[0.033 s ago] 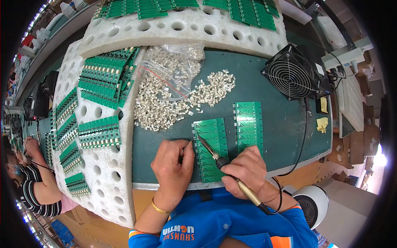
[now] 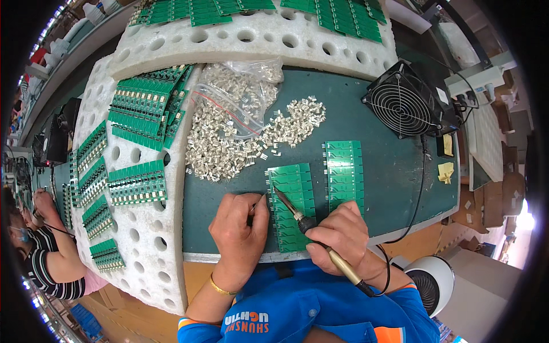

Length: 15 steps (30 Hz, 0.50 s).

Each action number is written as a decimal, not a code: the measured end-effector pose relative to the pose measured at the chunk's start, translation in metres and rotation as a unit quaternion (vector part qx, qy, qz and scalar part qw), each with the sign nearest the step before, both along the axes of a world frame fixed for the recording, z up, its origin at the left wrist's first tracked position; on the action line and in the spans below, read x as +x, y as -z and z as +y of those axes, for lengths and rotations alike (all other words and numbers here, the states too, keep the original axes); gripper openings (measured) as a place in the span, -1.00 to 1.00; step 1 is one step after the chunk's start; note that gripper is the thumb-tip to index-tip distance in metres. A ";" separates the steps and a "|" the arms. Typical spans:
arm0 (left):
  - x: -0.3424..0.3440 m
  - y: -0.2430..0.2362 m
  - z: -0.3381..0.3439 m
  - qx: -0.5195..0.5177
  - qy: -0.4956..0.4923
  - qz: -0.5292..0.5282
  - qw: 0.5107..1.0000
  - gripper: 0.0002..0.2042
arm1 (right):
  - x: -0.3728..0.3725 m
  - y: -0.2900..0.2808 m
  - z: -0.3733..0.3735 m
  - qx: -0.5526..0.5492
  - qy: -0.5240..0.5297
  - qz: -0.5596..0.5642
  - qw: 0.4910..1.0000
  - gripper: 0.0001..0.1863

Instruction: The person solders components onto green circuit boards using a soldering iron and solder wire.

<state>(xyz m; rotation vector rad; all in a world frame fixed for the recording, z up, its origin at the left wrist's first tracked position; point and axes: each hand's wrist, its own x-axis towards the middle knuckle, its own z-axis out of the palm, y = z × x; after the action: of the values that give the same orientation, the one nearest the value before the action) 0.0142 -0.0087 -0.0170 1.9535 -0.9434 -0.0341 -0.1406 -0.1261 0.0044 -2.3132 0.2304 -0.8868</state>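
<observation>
Soldering iron [image 2: 307, 224] slants over the nearer green circuit-board panel [image 2: 294, 200], tip by its far left edge, right hand [image 2: 341, 235] wrapped around the handle. Left of that panel, the left hand [image 2: 240, 224] is curled closed; I cannot tell what it pinches. Beyond the panel sprawl small white pin connectors [image 2: 220, 151]; right of it lies a second panel [image 2: 344, 166].

Honestly, I can't tell what the bare left hand [image 2: 235, 228] has pinched; topmost green rectangular circuit boards [image 2: 207, 15] get chopped off.
</observation>
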 end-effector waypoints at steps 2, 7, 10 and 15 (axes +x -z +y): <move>0.000 0.000 -0.002 -0.005 0.004 0.001 1.000 -0.87 | 0.000 0.000 0.000 -0.003 0.002 0.003 1.000 -0.72; 0.000 0.000 -0.001 -0.005 0.007 0.026 1.000 -0.87 | 0.000 -0.001 0.001 0.002 0.004 0.003 1.000 -0.72; 0.000 -0.001 -0.001 -0.005 0.005 0.028 1.000 -0.87 | -0.001 -0.002 0.003 0.001 0.006 0.005 1.000 -0.72; -0.001 0.000 -0.003 -0.024 0.006 0.008 1.000 -0.87 | -0.001 -0.001 0.002 -0.003 0.006 0.007 1.000 -0.72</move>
<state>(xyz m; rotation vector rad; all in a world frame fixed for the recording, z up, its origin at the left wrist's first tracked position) 0.0136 -0.0117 -0.0173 1.9007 -0.9380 -0.0345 -0.1418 -0.1239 0.0058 -2.3272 0.2472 -0.8771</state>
